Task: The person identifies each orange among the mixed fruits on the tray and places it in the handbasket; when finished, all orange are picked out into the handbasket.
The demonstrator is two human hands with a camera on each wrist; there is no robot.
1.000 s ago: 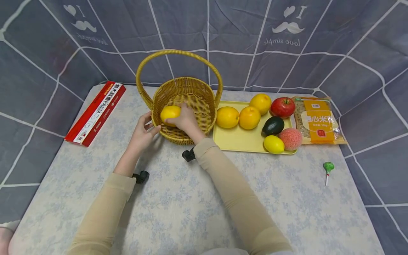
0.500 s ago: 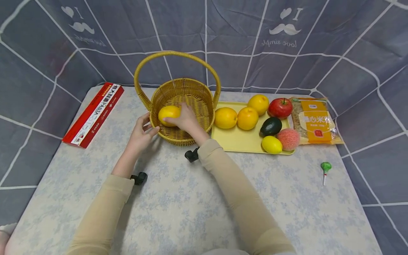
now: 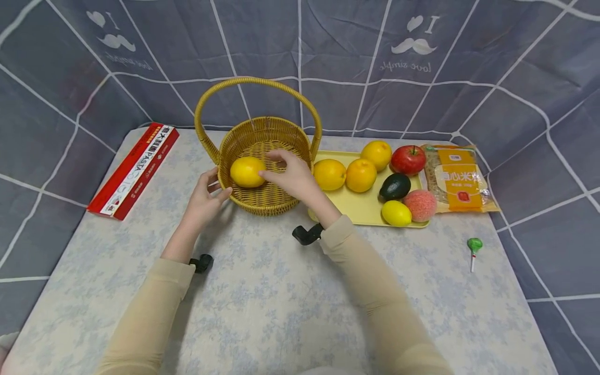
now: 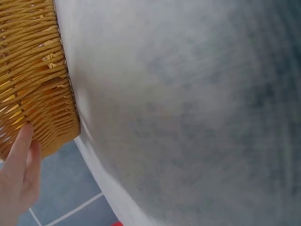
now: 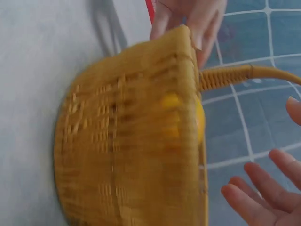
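Note:
An oval yellow-orange fruit [image 3: 247, 172] lies in the left part of the wicker basket [image 3: 269, 211], also seen from the side in the right wrist view. Over the basket's right half, my right hand [image 3: 298, 179] is raised with fingers spread and relaxed, holding nothing; its thumb tip appears close to the fruit, contact unclear. Beside the basket's left wall, my left hand [image 3: 202, 200] rests its fingers against the outside. The left wrist view shows straight fingers [image 4: 21, 150] touching the woven wall [image 4: 40, 89].
Right of the basket is a yellow tray [image 3: 349, 208] with several fruits, including a red apple [image 3: 408, 160] and an avocado [image 3: 395, 186]. Beyond are an orange packet [image 3: 459, 179] and a green lollipop [image 3: 474, 246]. A red pasta box [image 3: 133, 171] lies at left. The basket's handle [image 3: 258, 81] arches above.
My right hand has let go of the oval fruit and moved right and upward, its fingers spreading. The fruit stays in the basket. My left hand remains at the basket's side.

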